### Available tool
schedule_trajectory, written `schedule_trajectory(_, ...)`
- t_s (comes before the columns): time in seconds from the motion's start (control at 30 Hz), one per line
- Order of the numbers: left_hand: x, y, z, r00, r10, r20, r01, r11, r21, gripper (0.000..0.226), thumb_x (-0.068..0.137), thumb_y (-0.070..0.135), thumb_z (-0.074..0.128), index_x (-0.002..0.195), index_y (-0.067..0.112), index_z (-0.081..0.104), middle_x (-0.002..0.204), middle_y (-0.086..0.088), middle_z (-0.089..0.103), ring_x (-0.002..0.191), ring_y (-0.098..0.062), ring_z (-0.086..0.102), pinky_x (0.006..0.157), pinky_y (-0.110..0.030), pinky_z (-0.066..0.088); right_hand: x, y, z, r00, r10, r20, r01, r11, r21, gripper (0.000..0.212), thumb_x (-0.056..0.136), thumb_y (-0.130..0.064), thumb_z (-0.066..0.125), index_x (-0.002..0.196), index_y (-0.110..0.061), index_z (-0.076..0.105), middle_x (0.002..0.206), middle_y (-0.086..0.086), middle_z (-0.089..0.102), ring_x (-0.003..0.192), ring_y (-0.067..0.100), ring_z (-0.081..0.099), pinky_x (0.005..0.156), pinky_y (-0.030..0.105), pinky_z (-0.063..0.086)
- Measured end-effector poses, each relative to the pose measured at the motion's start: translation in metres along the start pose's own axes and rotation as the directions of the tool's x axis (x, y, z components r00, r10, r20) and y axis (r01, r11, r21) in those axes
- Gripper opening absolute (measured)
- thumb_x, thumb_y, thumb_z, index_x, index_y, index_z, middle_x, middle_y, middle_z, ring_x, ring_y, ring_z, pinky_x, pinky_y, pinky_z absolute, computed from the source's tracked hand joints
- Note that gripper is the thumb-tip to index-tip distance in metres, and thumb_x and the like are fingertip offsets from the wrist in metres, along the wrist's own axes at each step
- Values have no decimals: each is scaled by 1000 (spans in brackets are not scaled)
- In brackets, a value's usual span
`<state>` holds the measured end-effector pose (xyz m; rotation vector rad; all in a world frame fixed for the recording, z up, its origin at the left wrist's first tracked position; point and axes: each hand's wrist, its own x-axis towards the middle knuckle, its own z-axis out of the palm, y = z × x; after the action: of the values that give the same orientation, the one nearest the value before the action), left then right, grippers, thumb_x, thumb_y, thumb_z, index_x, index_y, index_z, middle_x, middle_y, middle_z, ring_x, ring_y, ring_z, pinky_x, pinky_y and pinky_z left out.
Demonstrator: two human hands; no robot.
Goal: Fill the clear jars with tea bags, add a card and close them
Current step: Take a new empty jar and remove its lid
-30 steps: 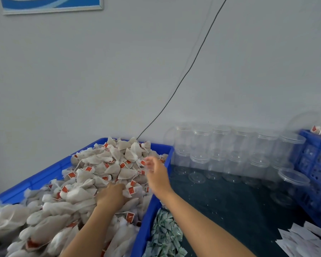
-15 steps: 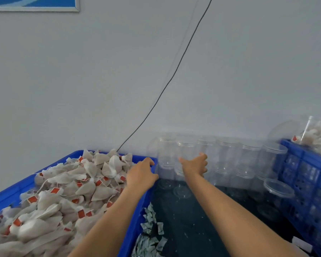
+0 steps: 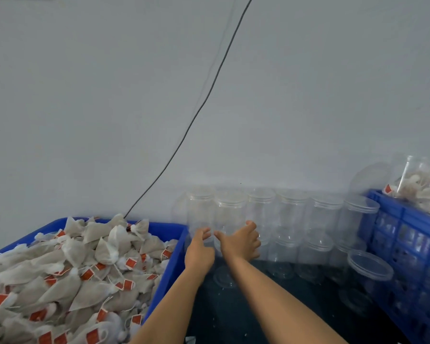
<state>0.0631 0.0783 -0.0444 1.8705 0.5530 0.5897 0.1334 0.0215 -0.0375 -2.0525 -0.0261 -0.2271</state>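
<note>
Blue plastic forms the left crate [image 3: 170,230], which is heaped with pale tea bags [image 3: 85,264] carrying red tags on strings. A thin black cable [image 3: 209,95] is seen running down the grey wall [image 3: 85,108] and disappearing behind the crate's far edge. Just right of the crate, both forearms are stretched forward over the dark surface [image 3: 296,316]. The left hand [image 3: 199,252] is raised beside the crate's right wall, its fingers loosely bent toward the stacked clear jars [image 3: 293,219] — whether the grip has closed on anything cannot be told, since the fingertips are lost against the transparent plastic. The right hand [image 3: 241,242] is placed just beside it, thumb and fingers spread in a wide grip against the lower part of one upper jar [image 3: 230,214]; actual contact cannot be confirmed through the blur. The jars are stacked two high in a row along the wall, between the two crates, and appear unfilled. One separate jar [image 3: 369,271] stands nearer the camera at the right end. At the far right a second blue crate [image 3: 407,232] is seen — filled jars with tea bags [image 3: 422,184] rest on top of it.
</note>
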Motion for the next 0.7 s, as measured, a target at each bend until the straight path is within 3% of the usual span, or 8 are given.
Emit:
schedule_trajectory(0.1,4,6,7,1000,23,-4,-23,998,-64,50,96,2,48,143,19,41,137,-2,52,120,-19,54,101,-34,47,0,1,2,1000,-28,-3,28,999,-31,88,68,-47,80,134,-16,32,136,13,45,124,33,41,97,46,34)
schedule_trajectory(0.17,2,9,10,999,-35,9,36,985,-167,47,99,4,44,141,25,41,123,7,57,102,-9,57,83,-25,52,-3,2,1,999,-39,-1,39,999,-24,83,71,-45,77,134,-16,32,136,13,44,125,33,42,98,47,33)
schedule_trajectory(0.23,0,13,12,991,-129,25,132,961,-245,44,102,9,40,139,33,41,105,17,54,85,-3,53,63,-15,47,-6,3,-4,999,-51,17,52,998,-20,76,74,-42,73,133,-17,31,137,12,44,125,32,41,99,48,33)
schedule_trajectory(0.27,-2,15,12,988,-150,29,153,960,-235,44,103,10,39,140,33,39,111,13,54,87,-5,53,66,-16,47,-7,3,-7,998,-46,40,47,999,-19,76,74,-40,71,134,-18,30,138,11,42,126,32,40,100,48,33)
schedule_trajectory(0.33,-8,20,13,987,-162,12,161,970,-184,47,103,12,36,147,29,33,136,0,48,105,-16,53,85,-30,50,-8,0,-13,994,-26,105,28,999,-18,81,74,-36,70,140,-20,25,141,11,36,129,32,36,103,47,31)
schedule_trajectory(0.43,-13,26,16,990,-132,-50,122,979,-165,41,104,19,34,145,21,39,145,-10,43,124,-28,48,105,-47,43,-10,-5,-20,979,-4,202,8,1000,-20,84,77,-35,68,144,-26,18,139,11,32,128,31,35,104,45,32)
schedule_trajectory(0.6,-31,22,16,998,-53,-38,44,977,-211,50,97,5,47,142,22,36,142,-10,38,120,-27,50,99,-45,49,-20,2,-35,979,-29,202,0,989,145,78,70,-28,76,131,-20,28,132,6,39,124,28,40,104,45,37)
schedule_trajectory(0.7,-50,21,16,999,-26,-40,16,971,-240,48,97,7,50,137,23,31,109,-2,52,94,-17,60,86,-38,56,-36,12,-51,970,-116,215,45,950,308,71,69,-25,83,116,-22,29,119,2,46,114,26,51,98,44,45)
